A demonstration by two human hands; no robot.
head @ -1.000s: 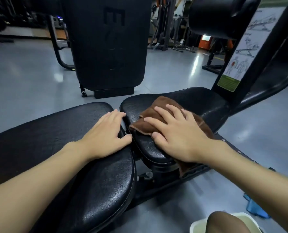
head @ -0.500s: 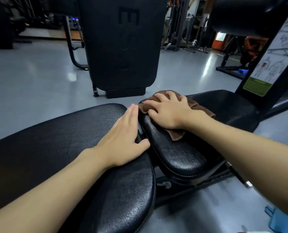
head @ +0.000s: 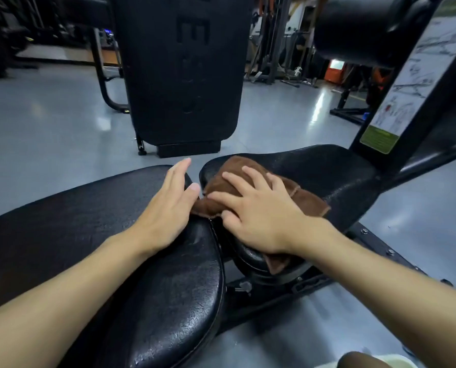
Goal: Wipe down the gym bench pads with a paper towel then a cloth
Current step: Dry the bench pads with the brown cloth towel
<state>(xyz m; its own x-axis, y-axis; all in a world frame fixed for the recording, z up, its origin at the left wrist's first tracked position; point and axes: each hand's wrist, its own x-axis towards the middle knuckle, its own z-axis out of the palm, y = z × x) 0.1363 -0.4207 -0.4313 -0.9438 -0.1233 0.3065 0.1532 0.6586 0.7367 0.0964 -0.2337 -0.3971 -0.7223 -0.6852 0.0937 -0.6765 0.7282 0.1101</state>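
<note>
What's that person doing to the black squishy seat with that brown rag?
A person is cleaning a gym bench. Their right hand presses a brown cloth flat on the smaller seat pad, close to the gap between the two pads. Their left hand rests open on the long pad next to it. No paper towel is in view, so this looks like the cloth part of the job.

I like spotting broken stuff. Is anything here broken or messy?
The long pad shows fine cracks in its black cover, so it looks worn. A corner of the brown cloth hangs off the near edge of the seat pad. Nothing spilled.
</note>
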